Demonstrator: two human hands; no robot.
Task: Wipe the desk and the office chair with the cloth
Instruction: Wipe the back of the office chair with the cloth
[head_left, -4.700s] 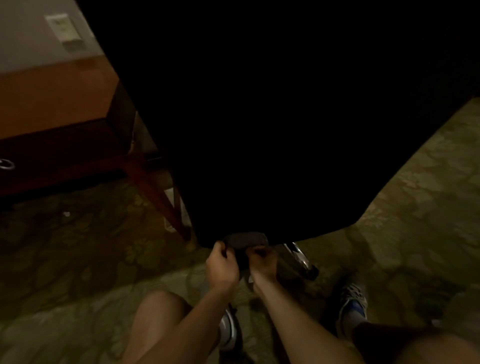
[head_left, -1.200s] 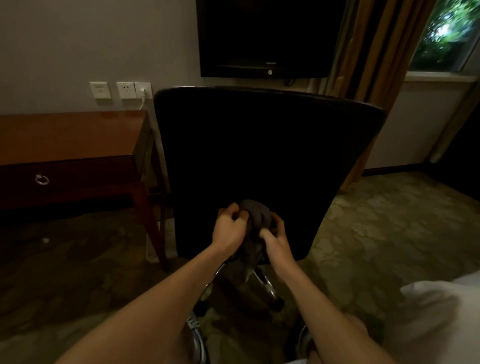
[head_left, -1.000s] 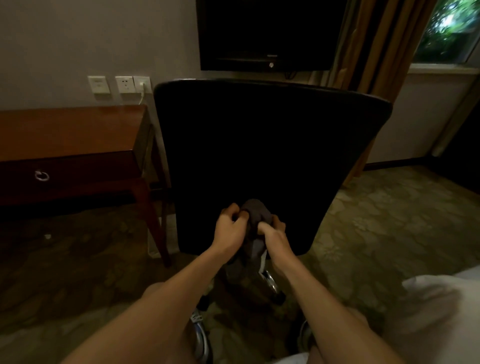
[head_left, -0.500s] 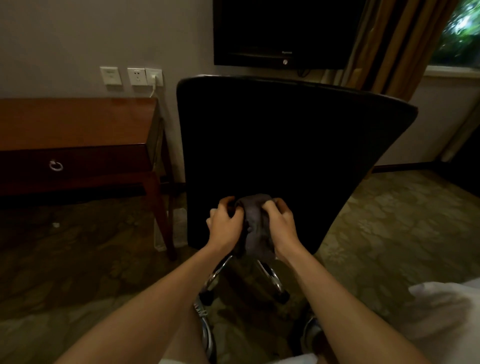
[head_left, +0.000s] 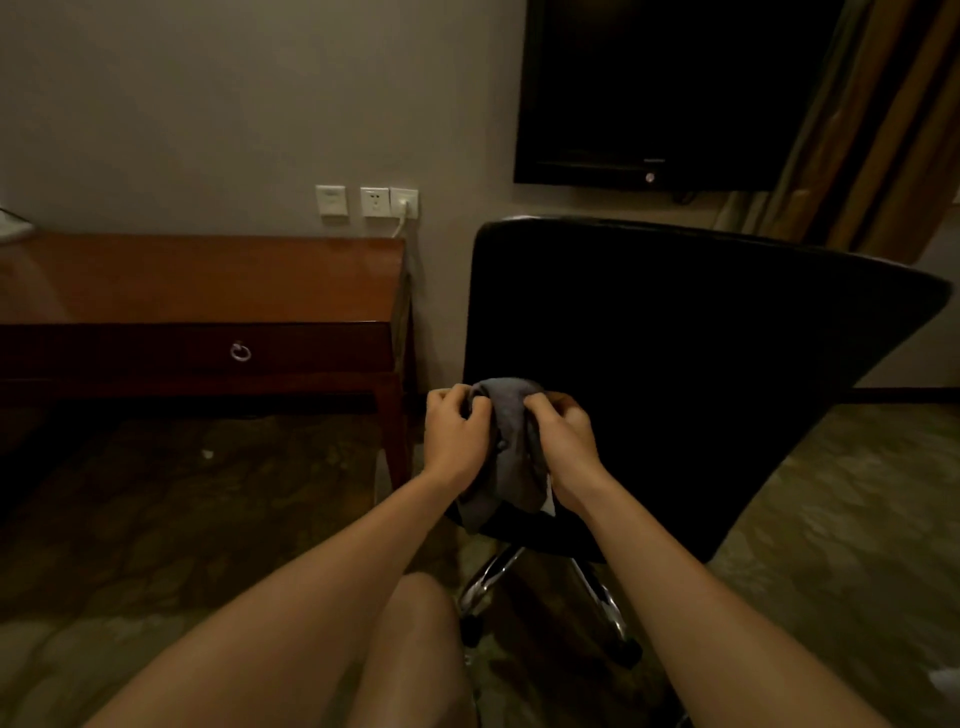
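A grey cloth (head_left: 506, 447) hangs bunched between both my hands, in front of the lower left part of the black office chair's backrest (head_left: 701, 374). My left hand (head_left: 456, 435) grips the cloth's left side with curled fingers. My right hand (head_left: 566, 441) grips its right side. The chair's back faces me, and its chrome base (head_left: 597, 597) shows below. The wooden desk (head_left: 208, 280) stands to the left against the wall, with a ring pull (head_left: 240, 352) on its drawer.
A dark wall-mounted TV (head_left: 665, 88) hangs above the chair. Wall sockets (head_left: 374, 201) sit above the desk's right end. Brown curtains (head_left: 883, 130) are at the far right. Patterned carpet (head_left: 182, 519) covers the floor. My bare knee (head_left: 415, 649) is low in the middle.
The view has swung left and risen from under the chair, so more of the desk shows. Both hands still hold the cloth, now slightly further left against the backrest.
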